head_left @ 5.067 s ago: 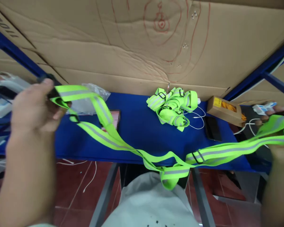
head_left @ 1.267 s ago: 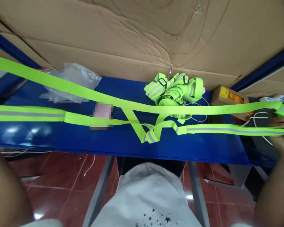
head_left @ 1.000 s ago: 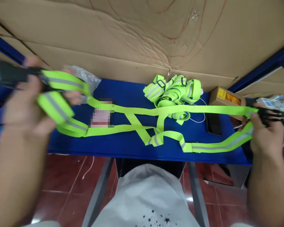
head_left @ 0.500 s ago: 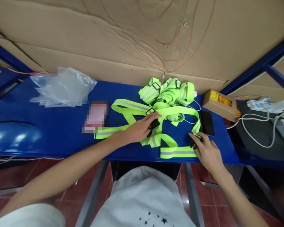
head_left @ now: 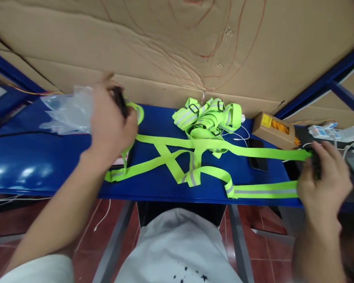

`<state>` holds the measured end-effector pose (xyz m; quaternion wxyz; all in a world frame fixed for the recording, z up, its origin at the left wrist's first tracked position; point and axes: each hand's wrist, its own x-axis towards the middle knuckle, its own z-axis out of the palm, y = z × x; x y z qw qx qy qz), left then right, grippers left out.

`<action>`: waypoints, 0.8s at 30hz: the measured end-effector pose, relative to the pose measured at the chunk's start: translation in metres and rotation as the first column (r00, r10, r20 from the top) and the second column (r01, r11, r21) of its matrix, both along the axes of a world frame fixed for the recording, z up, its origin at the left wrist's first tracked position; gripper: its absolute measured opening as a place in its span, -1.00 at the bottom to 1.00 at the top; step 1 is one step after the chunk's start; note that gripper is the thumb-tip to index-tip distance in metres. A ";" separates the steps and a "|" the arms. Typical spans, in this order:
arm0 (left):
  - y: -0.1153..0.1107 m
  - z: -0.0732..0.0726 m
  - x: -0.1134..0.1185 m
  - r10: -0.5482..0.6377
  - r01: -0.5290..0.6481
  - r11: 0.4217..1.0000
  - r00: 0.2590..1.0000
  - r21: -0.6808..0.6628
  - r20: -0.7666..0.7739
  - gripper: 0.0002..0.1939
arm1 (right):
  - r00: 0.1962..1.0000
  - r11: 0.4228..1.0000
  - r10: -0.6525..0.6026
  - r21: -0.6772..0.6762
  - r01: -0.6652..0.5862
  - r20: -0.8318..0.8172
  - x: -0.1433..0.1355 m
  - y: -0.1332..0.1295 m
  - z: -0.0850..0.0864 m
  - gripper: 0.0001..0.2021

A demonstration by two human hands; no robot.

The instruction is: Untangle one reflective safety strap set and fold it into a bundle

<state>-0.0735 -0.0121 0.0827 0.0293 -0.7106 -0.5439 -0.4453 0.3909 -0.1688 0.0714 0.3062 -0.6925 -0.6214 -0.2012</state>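
Note:
A neon-yellow reflective strap harness (head_left: 191, 173) with grey stripes is stretched across the blue table. My left hand (head_left: 110, 122), blurred and raised at the left, is closed around a black buckle (head_left: 120, 103) with a strap end beside it. Over at the right, my right hand (head_left: 324, 181) grips another black buckle (head_left: 315, 163); two strap lengths run from it toward the middle. Behind the harness sits a bundled heap of the same neon straps (head_left: 209, 116) with black slide adjusters. A phone under my left forearm is mostly hidden.
Clear plastic bags (head_left: 69, 112) lie at the back left of the blue table (head_left: 32, 165). A dark phone (head_left: 258, 155) and a small cardboard box (head_left: 274, 129) with orange contents are at the right. White cables and a power strip (head_left: 330, 131) stand beyond. Cardboard forms the back wall.
My left hand has moved left and up with the black buckle, and my right hand has gone right with the other. The harness straps are pulled out wider between them.

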 end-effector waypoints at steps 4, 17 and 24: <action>-0.010 -0.022 0.045 -0.083 0.025 0.943 0.983 -0.333 -0.162 -0.46 | 0.962 0.970 0.241 -0.067 -0.234 0.128 -0.066 0.055 0.000 -0.40; -0.005 -0.088 0.096 -0.333 0.355 0.804 0.934 -0.478 0.133 -0.18 | 0.927 0.928 0.352 -0.180 -0.327 0.130 -0.178 0.119 -0.057 -0.43; -0.018 -0.095 0.104 -0.308 0.279 0.877 0.951 -0.392 -0.011 -0.07 | 0.952 0.961 0.255 -0.156 -0.230 0.167 -0.187 0.118 -0.062 -0.41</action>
